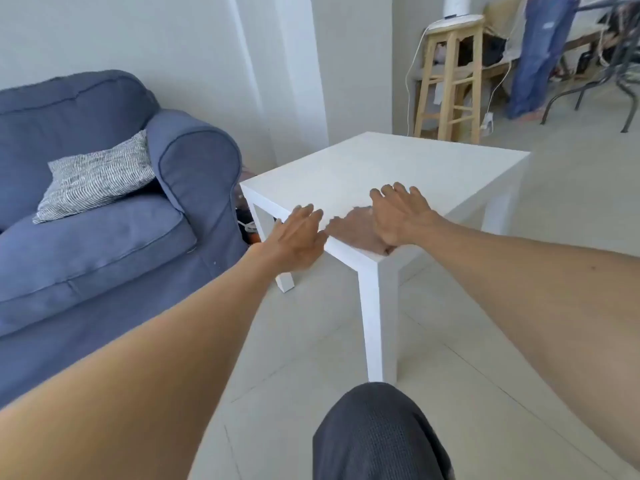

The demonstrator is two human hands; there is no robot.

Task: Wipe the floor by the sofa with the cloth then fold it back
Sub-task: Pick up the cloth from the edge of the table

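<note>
A small brownish cloth lies on the near corner of the white side table, blurred and partly covered. My right hand rests flat on the cloth's right part with its fingers spread, not gripping. My left hand sits at the table's left edge with straight fingers, its fingertips beside the cloth's left end. I cannot tell whether they touch it. The blue sofa stands to the left of the table. Pale tiled floor runs between the sofa and the table.
A patterned cushion leans in the sofa's corner. My knee in dark fabric is at the bottom. A wooden stool with cables stands behind the table. Dark things and a cable lie between sofa and table. A person's legs in jeans are at far right.
</note>
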